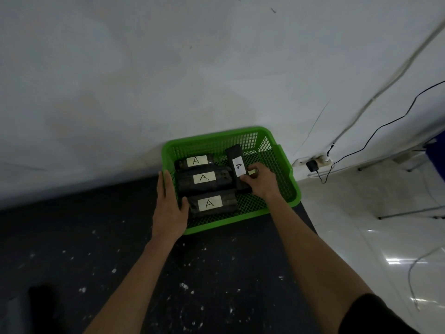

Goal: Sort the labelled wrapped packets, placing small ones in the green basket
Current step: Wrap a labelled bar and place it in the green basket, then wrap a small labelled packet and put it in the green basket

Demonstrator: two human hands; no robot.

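Nearest the camera, two bare forearms reach over a dark, paint-flecked table (120, 273) toward the green basket (287, 174), which sits at the table's far right corner against the white wall (120, 80).

The left hand (168, 208) lies with straight fingers along the basket's left rim, its thumb touching the near packet; it steadies the basket and grasps nothing. The right hand (260, 182) pinches the fourth packet (237, 165) at its near end, thumb and fingers curled round it.

Inside the basket there are four dark wrapped packets. Three lie crosswise in a row from near to far, each with a white label reading A: the near packet (212, 204), the middle packet (204, 178) and the far packet (195, 161). The fourth stands lengthwise at their right, tilted over their ends, its single label looking like an A seen sideways.

The risks seem small but real. That fourth packet appears to rest partly on the others, so if let go there it could slide or stay propped on the row's ends. The basket's right side is near the table edge; a push from the left hand might nudge it over.

Farther right, one plug adapter (312, 165) sits in a wall socket with a black cable (375, 133) running from it.
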